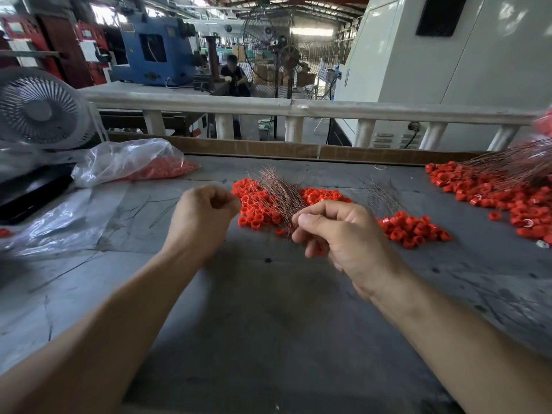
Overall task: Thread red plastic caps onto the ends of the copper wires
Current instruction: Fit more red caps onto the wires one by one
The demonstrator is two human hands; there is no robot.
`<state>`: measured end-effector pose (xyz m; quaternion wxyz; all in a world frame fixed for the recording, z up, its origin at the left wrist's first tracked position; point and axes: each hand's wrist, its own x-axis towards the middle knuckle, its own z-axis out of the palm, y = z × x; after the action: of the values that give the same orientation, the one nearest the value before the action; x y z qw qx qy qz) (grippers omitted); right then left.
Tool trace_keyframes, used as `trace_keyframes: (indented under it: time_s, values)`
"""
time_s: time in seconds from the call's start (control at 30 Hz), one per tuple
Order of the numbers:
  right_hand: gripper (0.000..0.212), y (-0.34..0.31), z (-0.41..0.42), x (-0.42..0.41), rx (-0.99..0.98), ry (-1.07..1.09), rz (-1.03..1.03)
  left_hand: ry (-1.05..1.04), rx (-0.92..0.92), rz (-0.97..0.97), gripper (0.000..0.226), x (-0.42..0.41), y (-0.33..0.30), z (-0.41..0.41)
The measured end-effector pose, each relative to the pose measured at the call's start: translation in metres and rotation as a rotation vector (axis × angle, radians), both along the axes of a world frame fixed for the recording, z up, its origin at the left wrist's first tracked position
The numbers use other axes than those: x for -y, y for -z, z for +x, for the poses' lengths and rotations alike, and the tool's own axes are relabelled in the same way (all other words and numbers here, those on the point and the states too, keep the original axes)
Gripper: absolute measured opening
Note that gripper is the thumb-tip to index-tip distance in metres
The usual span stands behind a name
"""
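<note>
My right hand grips a bundle of thin copper wires near its lower end; the wires fan up and to the left over a pile of red plastic caps. My left hand hovers just left of that pile with its fingers curled inward; what its fingertips hold is hidden. More red caps lie to the right of my right hand. A second small tuft of copper wires lies on the table behind them.
A grey worktable carries everything. A plastic bag of red caps lies at the back left beside a white fan. At the far right lies a big heap of capped wires. A cardboard edge and a railing run along the back.
</note>
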<state>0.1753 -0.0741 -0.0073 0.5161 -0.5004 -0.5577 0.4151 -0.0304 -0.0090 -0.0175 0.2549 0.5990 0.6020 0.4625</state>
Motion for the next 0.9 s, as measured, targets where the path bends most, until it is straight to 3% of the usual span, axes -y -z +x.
trace_keyframes:
  time_s: [0.13,0.37,0.5,0.63,0.73,0.9]
  values:
    - [0.015,0.002,0.000,0.000,-0.016,0.024,0.003,-0.019,-0.354,-0.054,0.008,-0.004,0.010,0.002]
    - [0.014,0.005,0.006,-0.003,0.033,0.073,0.001,-0.040,-0.430,0.036,0.008,-0.003,0.010,0.005]
    - [0.013,0.006,0.009,-0.005,0.083,0.118,0.046,0.037,-0.220,0.105,0.008,0.005,-0.001,0.010]
    - [0.010,0.005,0.010,-0.004,0.257,0.178,0.137,0.315,0.243,0.031,0.017,0.021,-0.006,0.027]
    - [0.012,0.004,0.009,-0.003,0.279,0.203,0.202,0.457,0.532,-0.080,0.021,0.028,-0.007,0.034]
    - [0.010,0.001,0.007,0.002,0.227,0.195,0.327,0.517,0.673,-0.118,0.035,0.031,-0.009,0.035]
